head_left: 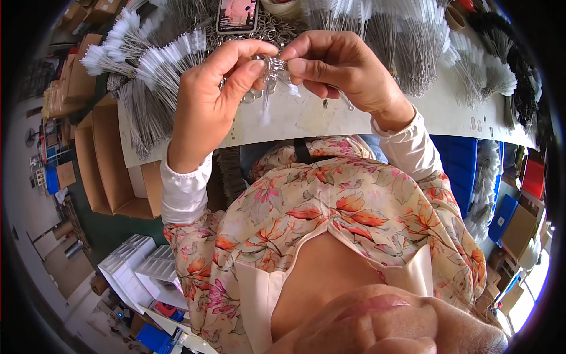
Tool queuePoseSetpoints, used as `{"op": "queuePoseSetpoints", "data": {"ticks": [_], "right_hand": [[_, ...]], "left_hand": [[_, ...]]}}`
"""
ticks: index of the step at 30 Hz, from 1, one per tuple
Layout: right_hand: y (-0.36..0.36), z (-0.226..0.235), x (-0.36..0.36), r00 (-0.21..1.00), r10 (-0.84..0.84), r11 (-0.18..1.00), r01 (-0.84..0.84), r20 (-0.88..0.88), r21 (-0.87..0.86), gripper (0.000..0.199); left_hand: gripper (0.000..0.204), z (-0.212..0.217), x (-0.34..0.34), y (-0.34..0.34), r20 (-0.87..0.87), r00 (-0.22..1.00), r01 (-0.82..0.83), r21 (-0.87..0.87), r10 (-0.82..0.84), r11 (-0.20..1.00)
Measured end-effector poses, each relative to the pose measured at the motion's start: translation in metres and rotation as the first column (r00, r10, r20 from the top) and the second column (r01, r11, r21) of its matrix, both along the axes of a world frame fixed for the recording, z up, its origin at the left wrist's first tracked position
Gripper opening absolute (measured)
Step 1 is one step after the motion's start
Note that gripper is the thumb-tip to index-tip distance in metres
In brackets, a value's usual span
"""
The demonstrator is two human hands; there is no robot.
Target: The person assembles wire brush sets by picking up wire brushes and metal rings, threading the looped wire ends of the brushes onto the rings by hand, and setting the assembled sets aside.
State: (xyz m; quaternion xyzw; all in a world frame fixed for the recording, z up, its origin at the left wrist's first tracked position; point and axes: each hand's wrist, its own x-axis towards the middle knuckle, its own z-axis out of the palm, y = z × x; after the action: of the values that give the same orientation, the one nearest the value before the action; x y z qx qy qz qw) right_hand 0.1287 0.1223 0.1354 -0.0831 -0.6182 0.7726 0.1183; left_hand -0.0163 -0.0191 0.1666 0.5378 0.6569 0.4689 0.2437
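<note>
Above the near edge of a pale table, my two hands meet over a small cluster of shiny wire loops, which looks like the looped ends of thin wire brushes on a ring. My left hand pinches the cluster between thumb and forefinger. From the other side, the thumb and forefinger of my right hand grip it, its other fingers curled. A whitish, blurred bristle tip hangs beneath. A wire end shows below my right hand. Just behind lies a heap of metal rings, partly hidden by my fingers.
Bundles of white-bristled wire brushes lie at left and right; black brushes are farther right. A lit phone stands at the back. Open cardboard boxes sit left of the table, a blue bin below its right side.
</note>
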Motion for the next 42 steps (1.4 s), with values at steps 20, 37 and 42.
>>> {"op": "queuePoseSetpoints", "data": {"ticks": [20,37,42], "right_hand": [[-0.023,-0.012,-0.023,0.808,-0.348,0.753,0.543,-0.475,0.371,0.02],[-0.043,-0.04,-0.005,0.904,0.413,0.866,-0.354,0.108,-0.352,0.014],[-0.04,-0.047,-0.01,0.925,0.29,0.943,-0.231,0.247,-0.24,0.016]], "left_hand": [[0.016,-0.022,0.01,0.013,0.518,0.854,-0.25,0.498,-0.053,0.831],[0.025,-0.046,0.011,-0.081,-0.495,0.863,0.123,0.012,-0.102,0.992],[0.015,-0.102,-0.032,-0.171,-0.416,0.804,-0.49,-0.059,0.424,0.87]]}}
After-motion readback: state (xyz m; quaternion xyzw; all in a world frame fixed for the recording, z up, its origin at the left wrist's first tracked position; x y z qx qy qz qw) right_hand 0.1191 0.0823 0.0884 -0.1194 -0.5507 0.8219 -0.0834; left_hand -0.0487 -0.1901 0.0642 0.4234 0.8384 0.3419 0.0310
